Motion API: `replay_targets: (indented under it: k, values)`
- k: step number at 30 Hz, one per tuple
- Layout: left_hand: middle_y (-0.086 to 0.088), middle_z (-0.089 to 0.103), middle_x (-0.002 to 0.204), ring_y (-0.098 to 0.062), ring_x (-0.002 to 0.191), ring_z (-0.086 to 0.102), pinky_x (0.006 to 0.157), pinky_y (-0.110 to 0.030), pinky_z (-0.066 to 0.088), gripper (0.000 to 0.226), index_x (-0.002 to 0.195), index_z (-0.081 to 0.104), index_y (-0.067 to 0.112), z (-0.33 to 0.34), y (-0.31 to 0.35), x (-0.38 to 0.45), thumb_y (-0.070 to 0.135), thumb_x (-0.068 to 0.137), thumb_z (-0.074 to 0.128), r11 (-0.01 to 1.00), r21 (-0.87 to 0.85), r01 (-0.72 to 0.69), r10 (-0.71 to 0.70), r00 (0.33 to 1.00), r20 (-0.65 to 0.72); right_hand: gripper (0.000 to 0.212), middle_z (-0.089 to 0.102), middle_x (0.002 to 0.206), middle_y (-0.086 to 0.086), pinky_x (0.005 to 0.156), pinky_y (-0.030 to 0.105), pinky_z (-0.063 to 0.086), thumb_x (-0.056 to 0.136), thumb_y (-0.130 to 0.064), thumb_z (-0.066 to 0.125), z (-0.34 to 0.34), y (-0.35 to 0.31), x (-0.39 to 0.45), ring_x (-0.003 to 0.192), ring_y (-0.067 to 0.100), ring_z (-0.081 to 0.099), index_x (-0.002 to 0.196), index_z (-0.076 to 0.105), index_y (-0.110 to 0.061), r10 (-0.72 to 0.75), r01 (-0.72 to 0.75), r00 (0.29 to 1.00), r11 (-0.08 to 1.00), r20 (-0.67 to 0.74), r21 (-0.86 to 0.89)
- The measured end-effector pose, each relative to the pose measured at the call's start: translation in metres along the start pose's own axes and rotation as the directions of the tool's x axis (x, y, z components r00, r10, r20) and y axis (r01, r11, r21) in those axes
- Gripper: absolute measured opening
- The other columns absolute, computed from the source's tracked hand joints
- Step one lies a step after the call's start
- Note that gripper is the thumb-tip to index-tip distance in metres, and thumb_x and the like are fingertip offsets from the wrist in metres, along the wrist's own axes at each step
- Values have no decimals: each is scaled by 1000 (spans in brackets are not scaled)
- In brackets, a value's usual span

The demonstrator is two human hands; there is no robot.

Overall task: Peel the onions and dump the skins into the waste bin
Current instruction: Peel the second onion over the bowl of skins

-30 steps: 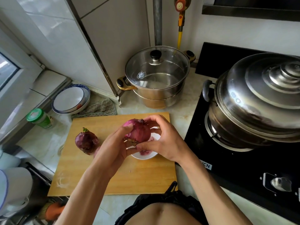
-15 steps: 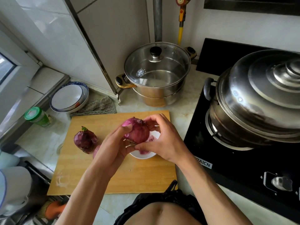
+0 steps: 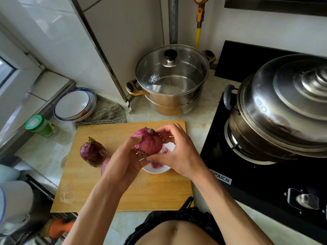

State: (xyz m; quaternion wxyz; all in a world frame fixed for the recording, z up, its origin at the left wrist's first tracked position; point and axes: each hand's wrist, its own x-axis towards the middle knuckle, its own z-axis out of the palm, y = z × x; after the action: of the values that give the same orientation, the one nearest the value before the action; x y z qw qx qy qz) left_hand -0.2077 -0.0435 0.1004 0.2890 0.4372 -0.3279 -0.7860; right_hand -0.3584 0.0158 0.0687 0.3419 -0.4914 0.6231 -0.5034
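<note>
Both hands hold a red onion [image 3: 148, 142] above the wooden cutting board [image 3: 113, 193]. My left hand [image 3: 124, 160] cups its left and under side, and my right hand [image 3: 177, 152] grips its right side with fingers curled over the top. Under the onion a small white dish [image 3: 155, 169] holds pink skin pieces. A second, darker onion [image 3: 92, 151] with a green sprout stands on the board's left part. Another pinkish onion piece [image 3: 104, 165] shows just behind my left wrist. No waste bin is in view.
A glass-lidded steel pot [image 3: 170, 80] stands behind the board. A large steel steamer [image 3: 283, 106] sits on the black stove [image 3: 256, 183] at the right. Stacked plates [image 3: 74, 104], a grey cloth [image 3: 106, 114] and a green-capped jar [image 3: 38, 125] lie at the left.
The onion has been turned slightly between my hands, and my right fingers have shifted over its top. The second onion has not moved.
</note>
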Motion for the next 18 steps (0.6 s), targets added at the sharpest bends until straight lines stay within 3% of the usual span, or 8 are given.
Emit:
replay_targets:
  k: [11,18]
  values:
    - [-22,72,109,-31,93,71,68,-33,60,44,126,62,-2,-5,-2,2,24,91,61,1000,-14,10,-10,1000,-9,70,56,113,-9,84,11,44,55,-30,97,3,5,0,102,2,57,112,57,-26,-23,23,1000,999,1,-23]
    - [-25,68,106,-30,83,71,70,-33,62,44,124,61,-3,-5,1,4,23,88,62,999,-45,-19,17,999,-39,62,55,112,-6,85,13,45,65,-25,94,-2,7,0,98,3,54,115,57,-23,-27,27,999,1000,-18,10]
